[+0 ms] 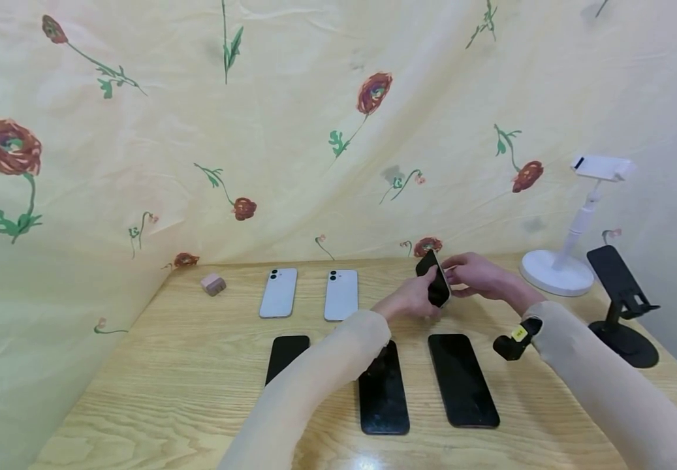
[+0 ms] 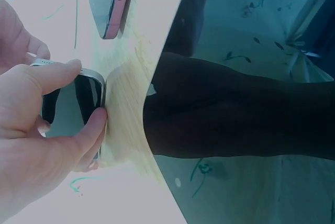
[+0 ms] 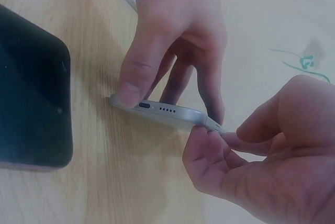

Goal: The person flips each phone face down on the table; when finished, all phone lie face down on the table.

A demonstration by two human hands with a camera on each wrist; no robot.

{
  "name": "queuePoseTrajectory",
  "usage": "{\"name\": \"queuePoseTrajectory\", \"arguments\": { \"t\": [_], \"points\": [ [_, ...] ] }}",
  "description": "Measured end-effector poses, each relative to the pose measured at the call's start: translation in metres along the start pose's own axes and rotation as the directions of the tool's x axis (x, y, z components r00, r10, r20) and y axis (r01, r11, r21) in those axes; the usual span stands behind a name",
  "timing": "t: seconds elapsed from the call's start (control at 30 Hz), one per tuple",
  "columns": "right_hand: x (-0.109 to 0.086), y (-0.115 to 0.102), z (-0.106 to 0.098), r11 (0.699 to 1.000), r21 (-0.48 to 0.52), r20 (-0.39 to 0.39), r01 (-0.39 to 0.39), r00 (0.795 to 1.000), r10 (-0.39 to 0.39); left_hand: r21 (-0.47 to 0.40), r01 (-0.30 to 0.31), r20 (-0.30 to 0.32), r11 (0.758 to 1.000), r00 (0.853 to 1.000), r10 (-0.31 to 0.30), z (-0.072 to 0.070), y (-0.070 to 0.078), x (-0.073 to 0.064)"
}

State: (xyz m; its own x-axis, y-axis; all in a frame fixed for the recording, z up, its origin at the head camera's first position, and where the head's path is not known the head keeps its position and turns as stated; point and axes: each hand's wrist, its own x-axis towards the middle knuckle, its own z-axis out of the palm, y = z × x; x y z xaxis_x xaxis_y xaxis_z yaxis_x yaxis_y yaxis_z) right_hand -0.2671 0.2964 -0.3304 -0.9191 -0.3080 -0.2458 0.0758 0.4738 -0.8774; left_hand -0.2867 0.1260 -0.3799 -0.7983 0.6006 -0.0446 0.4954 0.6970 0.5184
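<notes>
A smartphone with a black screen and silver edge is held tilted above the back right of the table. My left hand grips it, thumb on the screen side; in the right wrist view, this left hand reaches over the phone, whose charging port and speaker holes show. At the phone's right edge, my right hand pinches near a corner with its fingertips. Two pale phones lie face down left of the hands. Several dark-screened phones lie nearer me, one partly covered by my left sleeve.
At the right stand a white phone stand with a round base and a black phone stand. A small pinkish block sits at the back left. Flowered cloth hangs behind the wooden table.
</notes>
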Motion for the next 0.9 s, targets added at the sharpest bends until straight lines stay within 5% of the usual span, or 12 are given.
{"name": "queuePoseTrajectory", "arguments": {
  "t": [0.4,0.9],
  "points": [
    [0.003,-0.005,0.005,0.999,0.031,0.046,0.017,0.999,-0.019,-0.148,-0.022,0.014,0.989,1.0,0.024,-0.009,-0.006,-0.01],
    [0.007,-0.006,0.011,0.993,0.112,0.087,0.028,0.996,-0.037,-0.168,-0.004,-0.031,0.986,1.0,-0.001,-0.013,-0.005,-0.016]
  ]
}}
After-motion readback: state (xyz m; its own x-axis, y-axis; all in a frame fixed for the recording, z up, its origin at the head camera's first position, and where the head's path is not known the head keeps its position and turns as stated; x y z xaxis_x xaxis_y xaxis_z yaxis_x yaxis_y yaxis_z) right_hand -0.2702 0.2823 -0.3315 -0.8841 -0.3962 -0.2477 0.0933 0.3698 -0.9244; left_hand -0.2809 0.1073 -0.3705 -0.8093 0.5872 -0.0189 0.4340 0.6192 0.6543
